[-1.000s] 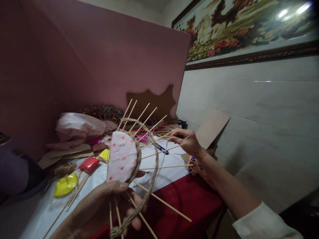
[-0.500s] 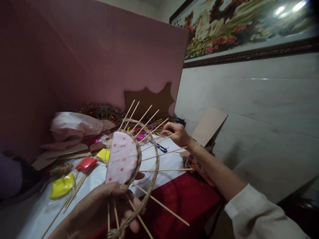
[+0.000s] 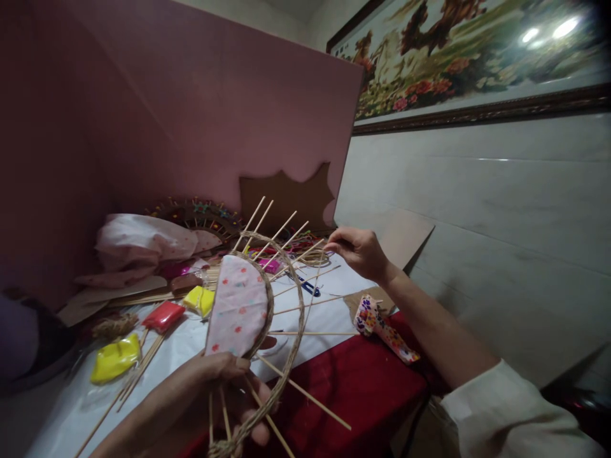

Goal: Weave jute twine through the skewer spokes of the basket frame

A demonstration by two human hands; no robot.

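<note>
My left hand [image 3: 205,391] grips a half-round craft frame at its lower edge, thumb on the front and fingers behind. The frame has a pale pink patterned fabric panel [image 3: 237,308], with thin wooden sticks [image 3: 312,334] fanning outward. An arc of twisted twine [image 3: 300,321] crosses the sticks, and another runs along the fabric's curved rim. Beyond the stick tips on the right, my right hand [image 3: 356,251] is closed in a pinch on a thin strand of twine [image 3: 315,289], which stretches down to the outer arc. The twine's far end cannot be made out.
On the white-covered table lie yellow [image 3: 115,359] and red [image 3: 163,316] clay packets, loose sticks and blue scissors [image 3: 308,286]. A flower-patterned object [image 3: 382,327] rests at the right, over red cloth [image 3: 344,388]. Cut brown cardboard [image 3: 286,194] leans against the pink panel [image 3: 214,108].
My right hand has moved right, away from the frame, drawing the strand out. The flower-patterned object shows more fully now. My left hand and the frame have barely shifted.
</note>
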